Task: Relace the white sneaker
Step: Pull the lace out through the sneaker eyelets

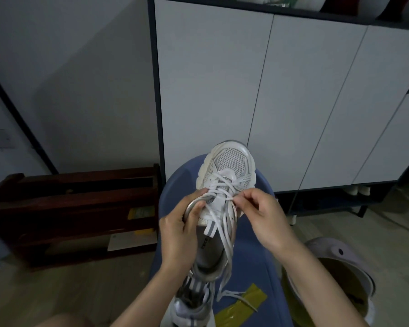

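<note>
A white mesh sneaker point(229, 161) lies toe-away on a blue padded surface point(253, 263). My left hand point(178, 230) grips its left side by the collar, thumb over the eyelet edge. My right hand point(261, 213) pinches the white lace point(224, 232) at an eyelet on the shoe's right side. Crossed lace rows run over the tongue, and loose lace ends trail down toward me past the heel. A second sneaker point(191, 300) lies below the first, partly hidden by my left forearm.
A white-door cabinet point(269, 90) stands right behind the shoe. A dark wooden rack point(76, 208) sits on the floor at left. A bin with an open lid point(326, 279) stands at lower right. Yellow tape point(243, 303) is stuck on the blue surface.
</note>
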